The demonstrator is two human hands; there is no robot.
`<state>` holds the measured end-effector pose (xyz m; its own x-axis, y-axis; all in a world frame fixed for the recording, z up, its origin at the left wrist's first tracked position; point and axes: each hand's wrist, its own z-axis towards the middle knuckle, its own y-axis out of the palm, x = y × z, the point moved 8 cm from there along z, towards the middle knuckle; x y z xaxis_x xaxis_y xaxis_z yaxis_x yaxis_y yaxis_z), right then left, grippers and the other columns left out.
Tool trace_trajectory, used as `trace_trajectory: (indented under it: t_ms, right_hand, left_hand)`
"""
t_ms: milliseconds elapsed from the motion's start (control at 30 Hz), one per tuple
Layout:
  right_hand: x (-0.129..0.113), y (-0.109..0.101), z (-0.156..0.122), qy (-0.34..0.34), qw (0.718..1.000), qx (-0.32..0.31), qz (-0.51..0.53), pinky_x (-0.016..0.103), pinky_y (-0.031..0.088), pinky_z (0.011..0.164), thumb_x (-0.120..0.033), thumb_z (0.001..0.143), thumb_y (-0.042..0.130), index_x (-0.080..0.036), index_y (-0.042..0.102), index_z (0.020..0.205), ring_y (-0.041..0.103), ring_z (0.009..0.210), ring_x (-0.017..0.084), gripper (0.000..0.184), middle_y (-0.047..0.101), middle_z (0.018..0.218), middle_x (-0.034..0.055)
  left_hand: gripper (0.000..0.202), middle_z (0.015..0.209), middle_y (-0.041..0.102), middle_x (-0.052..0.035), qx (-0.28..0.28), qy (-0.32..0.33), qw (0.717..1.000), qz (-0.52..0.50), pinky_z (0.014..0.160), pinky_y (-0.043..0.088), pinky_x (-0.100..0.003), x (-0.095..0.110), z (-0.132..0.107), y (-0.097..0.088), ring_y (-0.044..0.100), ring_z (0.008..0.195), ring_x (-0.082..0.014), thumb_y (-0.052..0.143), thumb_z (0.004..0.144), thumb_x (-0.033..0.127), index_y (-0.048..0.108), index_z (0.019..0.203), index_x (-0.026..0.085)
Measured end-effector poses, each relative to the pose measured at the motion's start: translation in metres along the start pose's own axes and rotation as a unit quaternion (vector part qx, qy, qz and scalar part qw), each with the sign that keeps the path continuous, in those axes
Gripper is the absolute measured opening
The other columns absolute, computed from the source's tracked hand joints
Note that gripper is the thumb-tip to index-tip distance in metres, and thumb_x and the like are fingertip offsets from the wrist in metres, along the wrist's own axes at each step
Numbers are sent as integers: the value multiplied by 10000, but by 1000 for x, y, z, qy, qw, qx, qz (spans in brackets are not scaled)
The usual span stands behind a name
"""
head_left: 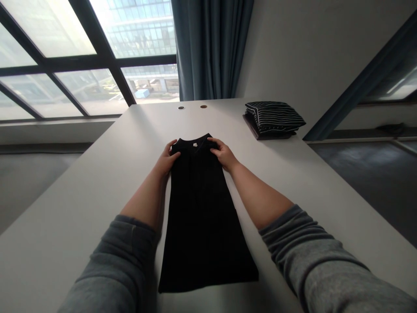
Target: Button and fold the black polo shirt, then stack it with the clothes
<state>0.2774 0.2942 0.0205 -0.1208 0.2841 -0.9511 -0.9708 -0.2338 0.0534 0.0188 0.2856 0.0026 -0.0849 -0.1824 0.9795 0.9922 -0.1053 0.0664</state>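
Observation:
A black garment (200,217), which looks like a folded top, lies lengthwise over the white table with its neckline at the far end and its straight hem towards me. Inside the neckline a small white label (195,144) shows. My left hand (168,157) pinches the left shoulder corner, thumb on top and fingers partly hidden behind the cloth. At the opposite shoulder, my right hand (223,153) grips the fabric the same way. Between the two hands the collar is spread, and both long sides run down flat.
Beyond my right hand sits a stack of folded clothes (273,118), the upper one black with white stripes. The white table (107,182) has two round cable holes near its far edge. A blue curtain (211,48) and a window (65,87) stand behind it.

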Motion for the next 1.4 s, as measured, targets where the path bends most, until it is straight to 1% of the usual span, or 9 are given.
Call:
trace_trajectory:
  t_ms: [100,267,367,500,567,733,1033,1200,1400]
  right_hand:
    - [-6,-1,-3,-14,1000,6,-8,425,474,1159,-311,802,681,-252,634,1271,641,1202,214,475,699,1249,28]
    - [-13,-1,-5,-45,999,11,24,411,510,1110,-322,779,741,-282,558,1243,665,1155,210,501,714,1194,18]
    - [-12,0,-6,-42,998,2,55,411,540,1071,-334,773,789,-324,481,1374,688,1115,203,676,720,1181,7]
    - [-6,-1,-5,-20,998,-4,64,426,544,1080,-365,741,847,-307,501,1448,697,1128,219,789,730,1194,18]
    - [-4,-1,-6,-7,998,-6,69,442,536,1094,-382,722,871,-268,589,1384,697,1134,231,729,739,1200,31]
    - [2,-2,-7,21,997,-5,78,443,539,1077,-422,695,903,-218,732,1150,707,1079,231,527,765,1126,32]
    - [-4,-1,-8,11,998,-9,68,382,564,1003,-509,767,846,-224,705,1135,706,1023,208,487,751,1106,27]
    - [-14,-6,-8,-11,999,19,27,338,578,923,-544,780,815,-236,663,1119,705,952,191,483,745,1045,7]
    - [-36,-8,-8,-49,998,11,-44,290,551,799,-504,807,796,-219,654,1077,687,842,169,418,725,918,-5]
  left_hand:
    - [973,1255,712,-66,-1,11,1000,-19,994,603,-456,4,-3,2,730,1093,-265,844,792,351,335,1621,335]
    - [1062,1129,754,-56,14,13,999,-40,995,602,-498,4,-2,-5,754,1041,-281,860,796,406,244,1657,331]
    - [1005,1162,759,-78,25,12,998,-50,1023,586,-505,5,-2,-8,747,1072,-288,883,766,394,354,1614,283]
    - [719,1198,759,-111,-4,-8,998,-60,1015,590,-493,4,-5,0,739,1074,-297,904,732,382,630,1370,194]
    - [632,1143,773,-104,-11,-21,998,-56,976,606,-486,4,-6,3,747,1018,-289,907,722,396,679,1270,179]
    - [576,1112,773,-68,7,-7,999,-40,948,613,-450,5,-7,0,739,1000,-260,897,726,411,687,1223,208]
    - [468,1083,756,-33,26,44,999,10,982,564,-400,13,-5,-3,705,1024,-233,843,780,419,691,1169,207]
    - [490,1050,751,-25,29,55,996,59,948,559,-373,28,-7,3,700,973,-212,835,769,418,677,1175,192]
    - [532,1014,751,-29,16,51,991,121,912,562,-374,55,-12,10,699,944,-221,852,722,400,685,1178,180]
